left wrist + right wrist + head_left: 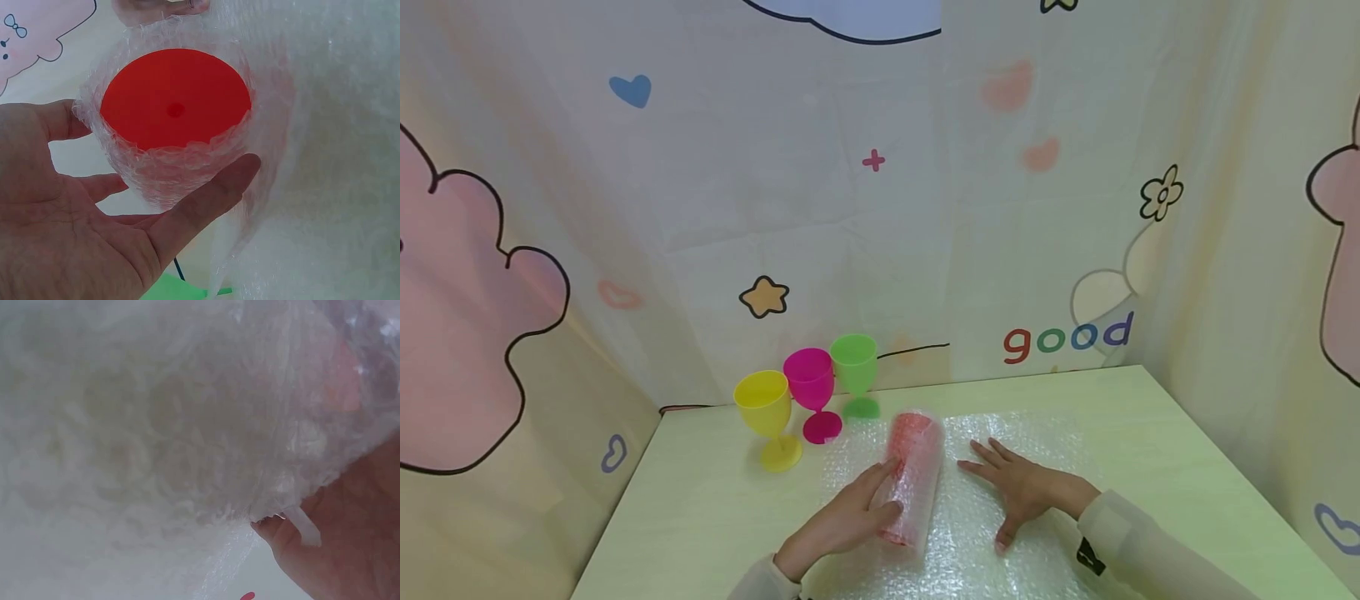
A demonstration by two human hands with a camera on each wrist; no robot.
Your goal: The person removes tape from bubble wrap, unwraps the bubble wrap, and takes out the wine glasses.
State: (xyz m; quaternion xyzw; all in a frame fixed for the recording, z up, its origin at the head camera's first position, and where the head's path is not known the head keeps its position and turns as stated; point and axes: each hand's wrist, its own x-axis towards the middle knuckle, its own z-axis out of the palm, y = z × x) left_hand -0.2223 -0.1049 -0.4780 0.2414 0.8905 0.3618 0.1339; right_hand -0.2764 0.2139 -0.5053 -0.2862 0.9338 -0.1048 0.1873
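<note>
A red goblet rolled in bubble wrap [917, 475] lies on a spread sheet of bubble wrap [970, 517]. Its round red base [175, 100] shows at the open end of the roll in the left wrist view; the wrap covers the rest. My left hand [853, 512] holds the roll from its left side, the thumb near one end and the fingers farther along. To the right, my right hand [1018, 483] rests on the sheet with fingers spread, apart from the roll. Blurred wrap fills most of the right wrist view, with part of a hand [350, 531] at lower right.
Yellow [765, 408], magenta [810, 379] and green [854, 362] goblets stand upright at the back left of the pale table [677, 500]. A printed curtain [880, 225] hangs behind the table and at both sides.
</note>
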